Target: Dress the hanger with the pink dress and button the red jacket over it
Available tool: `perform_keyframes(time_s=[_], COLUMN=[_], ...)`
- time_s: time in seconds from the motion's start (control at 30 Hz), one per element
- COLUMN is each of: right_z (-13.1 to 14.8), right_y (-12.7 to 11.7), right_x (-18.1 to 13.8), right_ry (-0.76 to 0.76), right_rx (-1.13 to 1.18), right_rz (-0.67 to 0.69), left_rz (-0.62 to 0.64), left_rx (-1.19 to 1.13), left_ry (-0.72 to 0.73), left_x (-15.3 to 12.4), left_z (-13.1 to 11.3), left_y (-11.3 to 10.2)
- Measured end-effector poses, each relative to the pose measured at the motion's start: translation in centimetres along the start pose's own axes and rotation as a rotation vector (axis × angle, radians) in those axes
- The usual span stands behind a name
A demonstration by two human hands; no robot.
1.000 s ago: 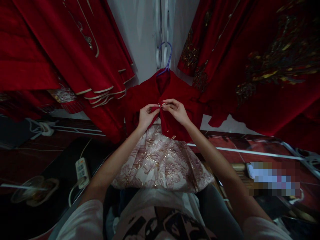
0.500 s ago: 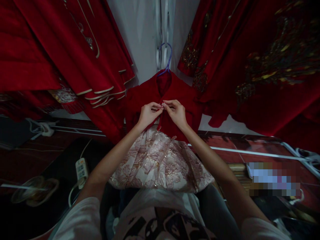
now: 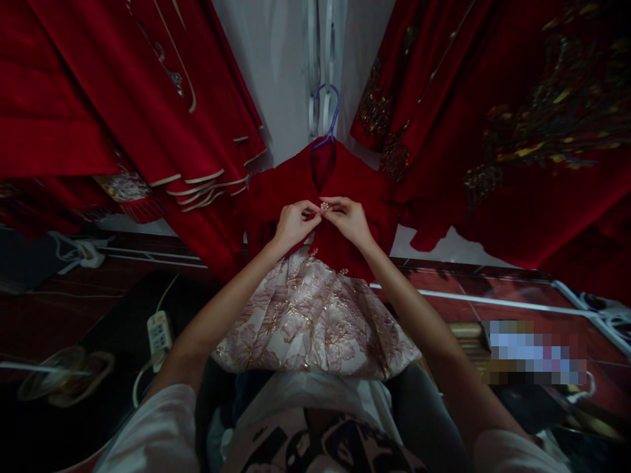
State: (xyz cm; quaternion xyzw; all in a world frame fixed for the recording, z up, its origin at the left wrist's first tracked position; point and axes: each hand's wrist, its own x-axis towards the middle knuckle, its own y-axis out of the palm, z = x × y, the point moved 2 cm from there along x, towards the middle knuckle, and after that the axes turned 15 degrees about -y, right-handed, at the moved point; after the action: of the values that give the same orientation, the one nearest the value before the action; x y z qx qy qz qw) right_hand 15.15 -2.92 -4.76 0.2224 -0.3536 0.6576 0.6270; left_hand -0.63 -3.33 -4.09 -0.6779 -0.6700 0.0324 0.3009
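A small red jacket (image 3: pixel 283 174) hangs on a purple hanger (image 3: pixel 337 108) in front of me. At its front opening my left hand (image 3: pixel 297 222) pinches the jacket's edge with thumb and fingers. Right beside it, my right hand (image 3: pixel 348 218) is closed on a pale beaded button (image 3: pixel 324 206), its fingertips almost touching the left ones. Two similar ornaments show lower on the jacket's front edge. Below the jacket, a pale pink skirt with gold floral brocade (image 3: pixel 315 322) spreads over my lap. The fabric between my fingertips is mostly hidden.
Red garments with trim (image 3: pixel 197 125) hang at the left, and embroidered red ones (image 3: pixel 517 197) at the right. A power strip (image 3: pixel 159 334) and a clear plastic cup (image 3: pixel 52 374) lie at lower left. A white rack bar (image 3: pixel 483 299) runs low at right.
Both hands stay at the jacket's front. My right fingers have shifted slightly, and more of the beaded button shows between the fingertips.
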Motion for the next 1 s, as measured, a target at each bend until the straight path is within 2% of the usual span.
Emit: perform_keyframes(time_s=[0.17,0.37,0.43,0.53,0.63,0.73,0.87,0.93,1.0], right_z=[0.1,1.9,2.0,1.3,0.9,1.6,3.3,3.7,3.5], right_y=[0.7,2.9,3.3,2.7,1.6,1.2,2.8,3.8,4.4], right_x=[-1.8,-6.3,-7.4,-8.3,-8.5,-8.2,-6.8,-6.2,-5.8], right_ry=[-0.044,-0.128,-0.145,-0.105,0.015,0.122,0.188,0.182,0.17], right_rx=[-0.069,-0.423,-0.505,-0.524,-0.502,-0.367,0.131,0.303,0.352], right_rz=[-0.01,0.108,0.108,0.044,-0.017,-0.029,0.063,0.125,0.149], left_rz=[0.03,0.2,0.227,0.25,0.254,0.23,0.241,0.282,0.307], left_rx=[-0.253,-0.523,-0.575,-0.6,-0.597,-0.608,-0.646,-0.655,-0.673], left_ry=[-0.126,-0.312,-0.339,-0.389,-0.448,-0.462,-0.488,-0.526,-0.548], left_x=[-0.2,-2.3,-2.8,-3.4,-3.8,-4.1,-4.2,-4.3,-4.5], left_z=[1.6,1.5,1.4,1.7,2.4,2.8,2.7,2.7,2.8], left_y=[1.3,2.1,1.9,1.5,1.4,1.8,2.4,2.0,1.0])
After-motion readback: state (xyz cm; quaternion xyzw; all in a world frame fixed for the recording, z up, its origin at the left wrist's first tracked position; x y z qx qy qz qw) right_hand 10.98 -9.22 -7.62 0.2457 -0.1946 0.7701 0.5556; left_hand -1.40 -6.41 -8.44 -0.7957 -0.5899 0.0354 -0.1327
